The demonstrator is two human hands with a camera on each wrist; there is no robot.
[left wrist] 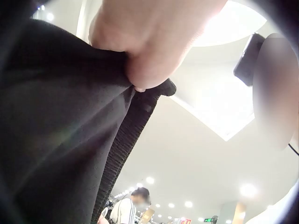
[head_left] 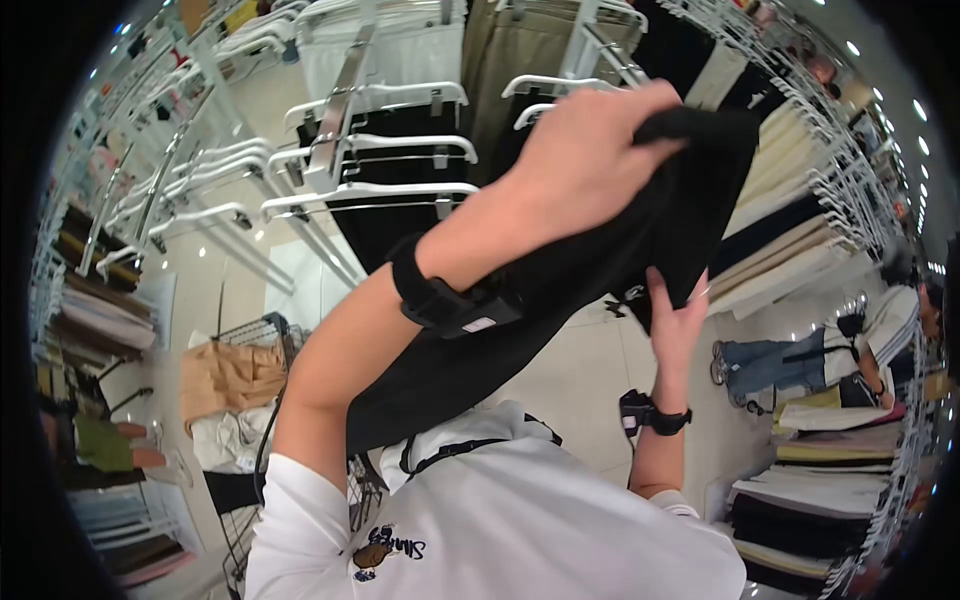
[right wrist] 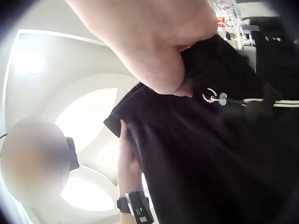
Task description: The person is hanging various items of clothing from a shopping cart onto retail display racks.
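The black clothing point(head_left: 610, 255) hangs in the air in front of the person, held up by 2 hands. It has a stretchy top edge point(left wrist: 124, 151). The left hand point(head_left: 600, 150) grips that edge with curled fingers. The right hand point(head_left: 680, 325) pinches the cloth near the other end of it. The clothing is off the rack, and it is not folded or laid down. White hangers point(head_left: 400, 190) are near the left arm. Farther out, tan cloth point(head_left: 235, 370) lies on a cart point(head_left: 235, 495).
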